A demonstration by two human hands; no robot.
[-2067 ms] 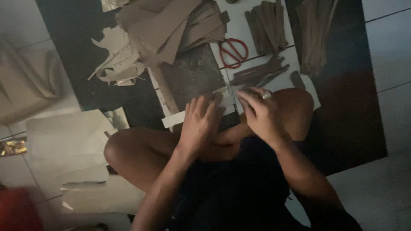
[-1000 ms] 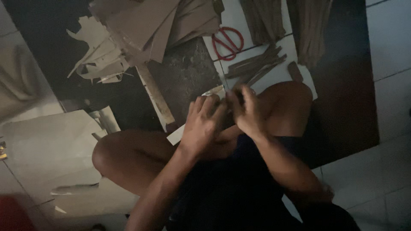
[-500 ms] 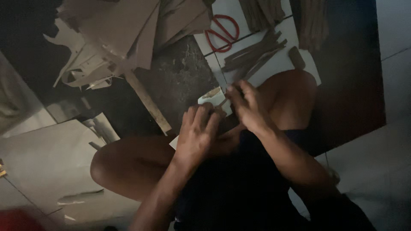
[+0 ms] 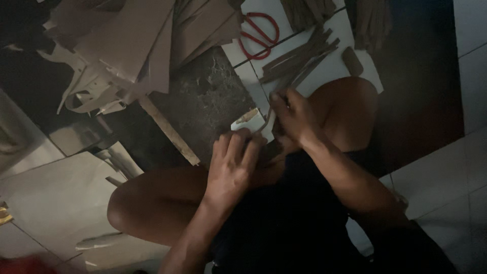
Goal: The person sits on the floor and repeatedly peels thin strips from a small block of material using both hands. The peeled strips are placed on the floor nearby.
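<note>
I sit cross-legged on the floor in dim light. My left hand (image 4: 231, 165) rests palm down near my knee, fingers spread over the edge of a small pale folded piece (image 4: 248, 121). My right hand (image 4: 291, 116) is closed on a thin brown strip (image 4: 269, 122) just above that piece. A loose bundle of similar brown strips (image 4: 299, 56) lies on the white tile right beyond my right hand. Red-handled scissors (image 4: 258, 33) lie farther out on the same tile.
A heap of brown cardboard sheets and offcuts (image 4: 132, 45) fills the upper left. A long narrow cardboard strip (image 4: 167, 129) lies diagonally on a dark stone slab (image 4: 208, 101). More strip bundles (image 4: 373, 20) sit at the top right. Pale sheets (image 4: 56, 203) lie at the left.
The view has shifted and come closer. My hands, which worked close together over my lap, have drawn apart: the right hand moved outward toward the strips, the left stayed low.
</note>
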